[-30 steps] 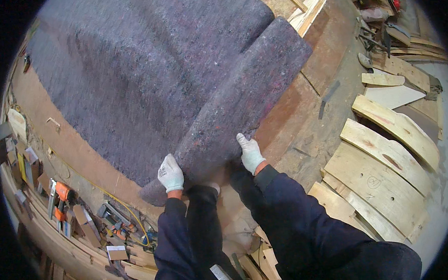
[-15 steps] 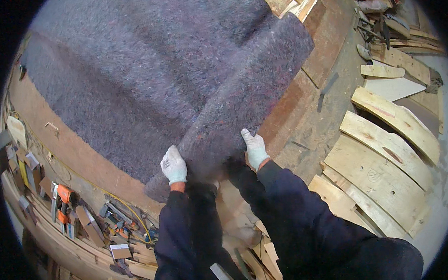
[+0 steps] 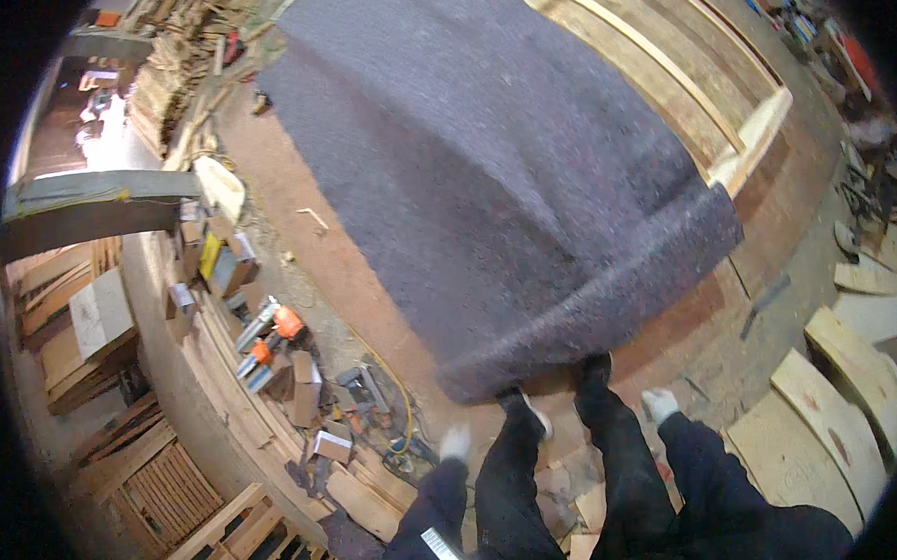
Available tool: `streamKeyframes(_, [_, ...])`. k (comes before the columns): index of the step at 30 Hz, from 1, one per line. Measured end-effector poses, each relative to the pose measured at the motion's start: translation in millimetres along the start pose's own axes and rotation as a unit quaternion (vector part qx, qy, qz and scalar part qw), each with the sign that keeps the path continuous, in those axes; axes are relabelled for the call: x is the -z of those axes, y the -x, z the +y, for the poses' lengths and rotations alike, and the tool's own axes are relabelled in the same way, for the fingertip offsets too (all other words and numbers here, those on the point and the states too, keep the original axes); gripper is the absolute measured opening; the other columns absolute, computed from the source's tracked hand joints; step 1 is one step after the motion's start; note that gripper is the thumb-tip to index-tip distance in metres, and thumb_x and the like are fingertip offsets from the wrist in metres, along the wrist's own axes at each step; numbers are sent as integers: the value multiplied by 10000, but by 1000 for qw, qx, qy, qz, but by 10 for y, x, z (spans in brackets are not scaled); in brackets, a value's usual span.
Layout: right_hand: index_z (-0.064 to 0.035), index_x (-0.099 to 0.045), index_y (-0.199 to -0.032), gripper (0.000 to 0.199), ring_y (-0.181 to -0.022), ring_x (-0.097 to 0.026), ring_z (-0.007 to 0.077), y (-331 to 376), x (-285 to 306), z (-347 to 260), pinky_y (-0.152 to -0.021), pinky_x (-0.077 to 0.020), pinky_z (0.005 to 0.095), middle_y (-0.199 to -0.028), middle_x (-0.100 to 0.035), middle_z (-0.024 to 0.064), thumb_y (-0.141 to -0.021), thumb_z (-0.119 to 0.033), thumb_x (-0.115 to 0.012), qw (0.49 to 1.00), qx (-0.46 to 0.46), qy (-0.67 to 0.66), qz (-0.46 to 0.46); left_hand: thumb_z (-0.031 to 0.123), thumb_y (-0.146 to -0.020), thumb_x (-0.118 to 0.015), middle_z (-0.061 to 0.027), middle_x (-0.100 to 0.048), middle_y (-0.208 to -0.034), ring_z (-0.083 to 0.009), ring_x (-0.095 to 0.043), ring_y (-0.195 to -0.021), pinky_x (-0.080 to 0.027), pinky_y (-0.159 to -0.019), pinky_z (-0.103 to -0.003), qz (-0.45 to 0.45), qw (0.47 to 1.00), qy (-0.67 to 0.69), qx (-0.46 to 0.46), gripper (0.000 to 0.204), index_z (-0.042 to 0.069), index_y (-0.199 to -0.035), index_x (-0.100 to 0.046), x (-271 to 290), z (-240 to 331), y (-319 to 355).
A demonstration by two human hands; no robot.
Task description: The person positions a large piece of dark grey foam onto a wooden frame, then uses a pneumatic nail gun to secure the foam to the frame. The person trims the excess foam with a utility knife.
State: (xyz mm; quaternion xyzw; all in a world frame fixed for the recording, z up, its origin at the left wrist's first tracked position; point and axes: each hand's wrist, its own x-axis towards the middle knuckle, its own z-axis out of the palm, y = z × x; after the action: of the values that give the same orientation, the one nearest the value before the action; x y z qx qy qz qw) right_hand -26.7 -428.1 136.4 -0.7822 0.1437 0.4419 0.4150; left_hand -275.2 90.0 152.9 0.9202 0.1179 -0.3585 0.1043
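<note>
A large grey-purple felt blanket point(image 3: 484, 168) lies spread over a brown floor sheet, its near edge rolled into a thick fold point(image 3: 610, 308). My left hand point(image 3: 456, 443), in a white glove, hangs below the roll's left end, apart from it. My right hand point(image 3: 660, 404), gloved the same way, hangs to the right of my legs, also off the felt. Neither holds anything visible; both look loosely open, though their fingers are small and soft in the picture. My shoes are close to the roll's near side.
A wooden frame point(image 3: 734, 162) sits beyond the felt at the right. Curved wooden boards point(image 3: 815, 414) are stacked to my right. On the left are orange nail guns point(image 3: 287, 322), cardboard boxes point(image 3: 333, 445), a yellow hose point(image 3: 406, 407) and a pallet point(image 3: 255, 539).
Both hands have let go of the felt roll and drawn back to my sides. The roll now lies on the floor, and the view has shifted to show more on the left.
</note>
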Motion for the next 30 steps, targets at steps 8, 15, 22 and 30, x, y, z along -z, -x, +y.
streamKeyframes(8, [-41, -647, -840, 199, -540, -572, 222, 543, 269, -378, -489, -446, 379, -682, -614, 89, -938, -213, -670, 949, -291, -110, 42, 315, -987, -539, -202, -725, -1037, -412, -707, -953, -568, -826, -506, -200, 937, 211, 192, 315, 115, -1179, -691, -62, -897, 1288])
streamKeyframes(15, [-11, -612, -880, 158, -534, -614, 304, 768, -485, -1277, -457, -492, 444, -714, -652, 170, -941, -155, -595, 964, -253, -70, 46, 253, -1003, -515, -187, -733, -1039, -393, -705, -948, -562, -811, -473, -172, 890, 345, 245, 291, 79, -1133, -708, 359, -2035, 1032])
streamKeyframes(22, [11, -650, -843, 232, -576, -626, 287, 1313, -2162, -2932, -515, -499, 422, -733, -663, 164, -936, -199, -614, 926, -352, -8, 133, 299, -1031, -579, -122, -710, -922, -287, -688, -768, -542, -648, -420, -25, 781, 593, 193, 206, 104, -1042, -643, 1102, -4471, 658])
streamKeyframes(30, [22, -756, -954, 375, -788, -710, 271, 295, -3924, -4991, -736, -547, 404, -862, -749, 163, -902, -339, -669, 976, -165, 140, 11, 233, -1001, -604, -164, -695, -953, -332, -701, -793, -563, -655, -458, 163, 694, 689, 132, 234, 24, -1102, -627, 3068, -6316, 91])
